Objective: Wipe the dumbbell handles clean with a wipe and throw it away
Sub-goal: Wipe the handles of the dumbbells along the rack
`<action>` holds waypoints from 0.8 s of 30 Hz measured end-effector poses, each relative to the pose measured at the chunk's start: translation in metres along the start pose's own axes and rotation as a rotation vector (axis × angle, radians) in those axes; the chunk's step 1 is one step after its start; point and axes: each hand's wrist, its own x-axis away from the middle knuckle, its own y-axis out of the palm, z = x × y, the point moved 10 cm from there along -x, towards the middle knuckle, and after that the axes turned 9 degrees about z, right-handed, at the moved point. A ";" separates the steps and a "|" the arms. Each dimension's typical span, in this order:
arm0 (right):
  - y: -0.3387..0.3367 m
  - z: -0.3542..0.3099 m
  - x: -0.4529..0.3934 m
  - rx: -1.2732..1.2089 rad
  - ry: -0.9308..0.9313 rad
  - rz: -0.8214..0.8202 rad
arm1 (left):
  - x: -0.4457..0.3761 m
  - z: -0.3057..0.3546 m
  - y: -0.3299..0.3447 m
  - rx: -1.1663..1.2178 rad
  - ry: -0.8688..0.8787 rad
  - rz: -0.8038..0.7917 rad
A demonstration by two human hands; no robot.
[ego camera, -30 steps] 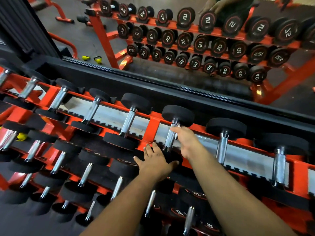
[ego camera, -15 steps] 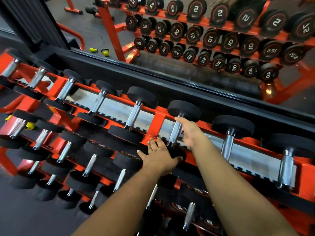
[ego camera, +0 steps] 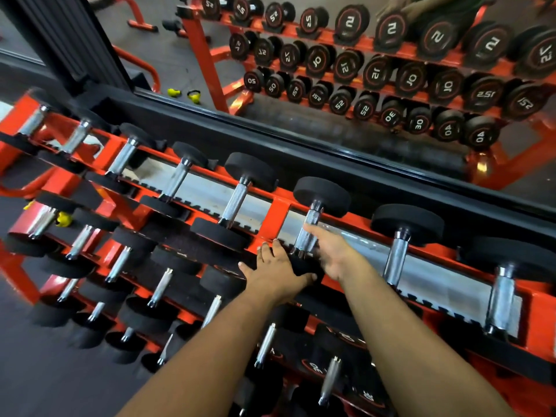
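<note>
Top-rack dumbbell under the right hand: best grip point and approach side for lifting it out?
Judging by its pose, grip the dumbbell by its knurled steel handle, mid-length between the black heads. Come from above and the near side: it lies across the orange rack, and the left hand rests on its near head.

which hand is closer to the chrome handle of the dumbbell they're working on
Right. The right hand is against the handle, its fingers blurred; the left hand rests on that dumbbell's near black head, just below the handle.
</note>
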 end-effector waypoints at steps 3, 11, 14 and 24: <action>-0.009 0.002 0.005 0.116 -0.077 -0.036 | -0.001 -0.001 0.001 -0.003 -0.005 0.008; -0.015 0.019 -0.011 0.210 -0.134 0.146 | 0.003 0.000 -0.002 -0.011 0.005 0.018; -0.039 -0.008 -0.002 0.308 -0.376 0.345 | 0.002 -0.001 -0.002 -0.006 0.023 0.034; 0.049 -0.051 0.028 2.058 -1.260 0.024 | 0.000 0.000 0.001 0.089 0.092 0.112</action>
